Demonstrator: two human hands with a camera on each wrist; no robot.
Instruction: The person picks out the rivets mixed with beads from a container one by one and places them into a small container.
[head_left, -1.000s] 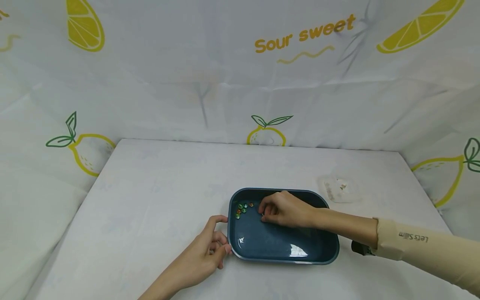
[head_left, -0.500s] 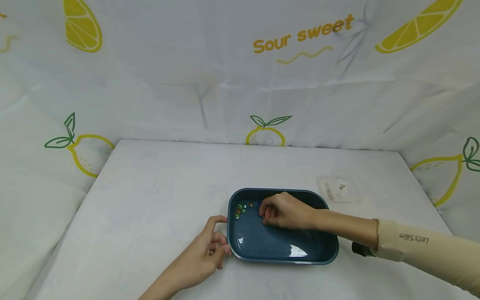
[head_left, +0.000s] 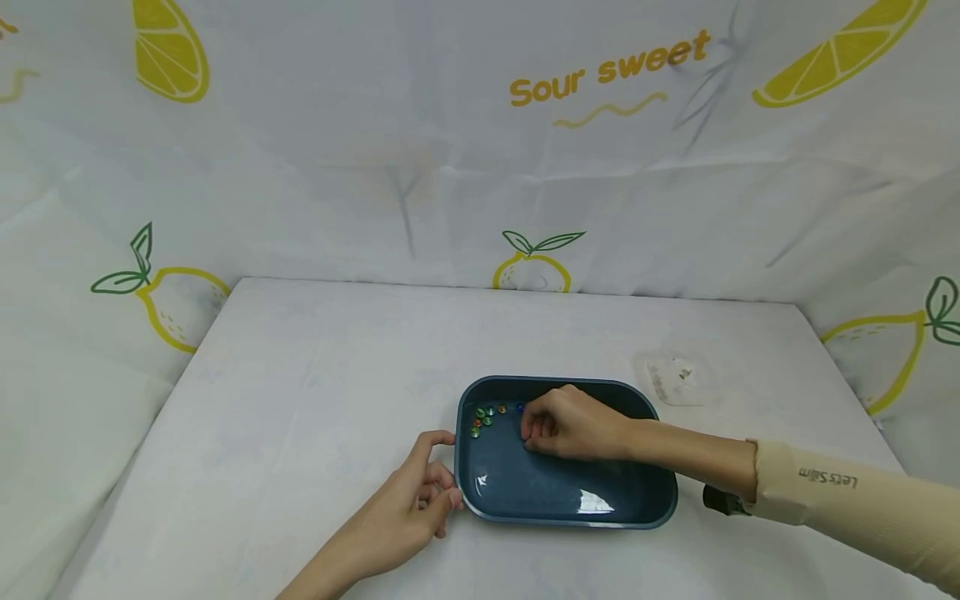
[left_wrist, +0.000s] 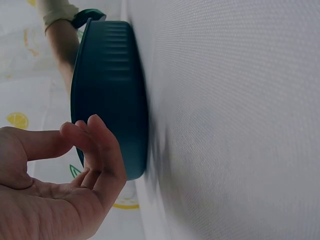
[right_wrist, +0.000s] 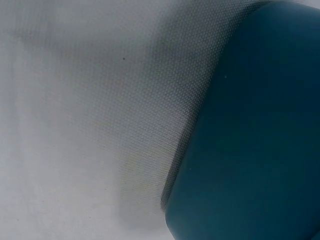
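Observation:
A dark blue rectangular tray [head_left: 555,492] lies on the white table. Glass marbles, several of them green and orange [head_left: 487,421], sit in its far left corner. One blue marble [head_left: 521,408] is beside the curled fingers of my right hand [head_left: 573,423], which is low inside the tray. Whether those fingers hold anything is hidden. My left hand [head_left: 408,508] is at the tray's left end, its loosely bent fingers touching the outer wall. In the left wrist view, the left hand [left_wrist: 75,185] shows against the tray's side [left_wrist: 110,85]; the right wrist view shows only the tray's outer wall [right_wrist: 255,130].
A clear plastic container [head_left: 682,379] with small bits in it stands behind the tray to the right. A dark band [head_left: 723,498] is at the right wrist, below a beige sleeve [head_left: 847,487]. White lemon-print cloth [head_left: 337,167] hangs around the table.
My right hand has shifted slightly right, and the blue marble has come into sight beside its fingers. The left hand, the tray and the other marbles stay in place.

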